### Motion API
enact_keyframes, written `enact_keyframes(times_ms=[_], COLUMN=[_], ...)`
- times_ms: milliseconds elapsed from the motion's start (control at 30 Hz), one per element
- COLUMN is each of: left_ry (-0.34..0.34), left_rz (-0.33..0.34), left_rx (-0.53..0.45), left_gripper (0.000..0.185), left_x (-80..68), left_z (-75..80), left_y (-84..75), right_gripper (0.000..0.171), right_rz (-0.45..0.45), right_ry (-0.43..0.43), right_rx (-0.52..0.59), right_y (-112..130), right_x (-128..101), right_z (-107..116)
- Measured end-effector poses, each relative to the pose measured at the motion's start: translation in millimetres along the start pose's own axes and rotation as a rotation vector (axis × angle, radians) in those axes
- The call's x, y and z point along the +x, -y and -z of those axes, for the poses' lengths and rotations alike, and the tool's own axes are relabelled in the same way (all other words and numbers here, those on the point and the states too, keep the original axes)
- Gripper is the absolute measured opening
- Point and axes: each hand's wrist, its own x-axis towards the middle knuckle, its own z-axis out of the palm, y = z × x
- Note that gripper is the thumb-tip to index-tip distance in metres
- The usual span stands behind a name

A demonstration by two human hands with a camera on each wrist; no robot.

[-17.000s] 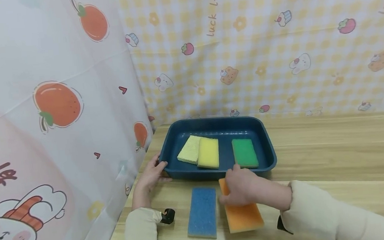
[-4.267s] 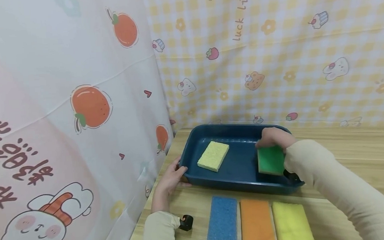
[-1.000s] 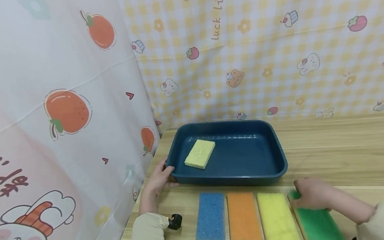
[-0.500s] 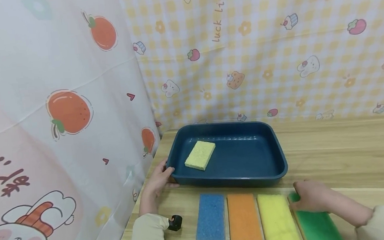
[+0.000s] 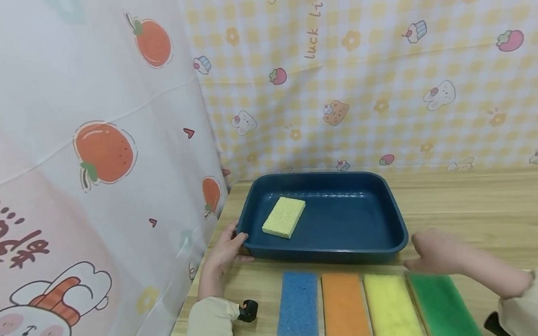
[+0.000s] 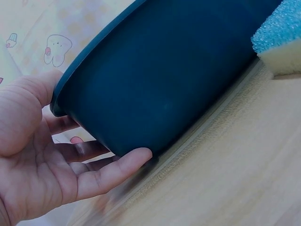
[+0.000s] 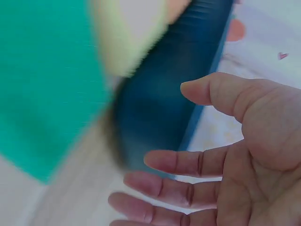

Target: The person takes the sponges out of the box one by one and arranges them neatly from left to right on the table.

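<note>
A dark blue tray (image 5: 396, 216) stands on the wooden table (image 5: 487, 210) with one pale yellow sponge (image 5: 284, 217) inside at its left. In front of it lie a blue sponge (image 5: 298, 307), an orange sponge (image 5: 345, 309), a yellow sponge (image 5: 391, 309) and a green sponge (image 5: 442, 307) side by side. My left hand (image 5: 230, 249) holds the tray's near left corner, thumb at the rim and fingers (image 6: 117, 165) along the wall (image 6: 164, 84). My right hand (image 5: 432, 258) hovers just above the green sponge's far end, fingers (image 7: 178, 162) spread and holding nothing.
Printed cloth curtains (image 5: 85, 149) hang close on the left and along the back (image 5: 384, 76) of the table. Bare wood lies to the right of the tray. The sponges reach almost to the table's near edge.
My right hand has let go of the green sponge and risen off it toward the tray. The green sponge now lies flat in the row. The left hand has stayed on the tray.
</note>
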Motion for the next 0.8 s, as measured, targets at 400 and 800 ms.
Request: enact_keyframes(times_ms=[400, 800], left_ry=[-0.010, 0.026], left_rz=[-0.001, -0.002], left_rx=[0.000, 0.004], left_gripper=[0.050, 0.052], left_x=[-7.6, -5.1], left_z=[9.1, 7.9], left_y=[-0.4, 0.4], right_gripper=[0.033, 0.037], right_rz=[-0.040, -0.106], right_ry=[0.107, 0.083], right_rx=[-0.016, 0.118], right_y=[86, 136], right_x=[105, 199], right_z=[38, 24])
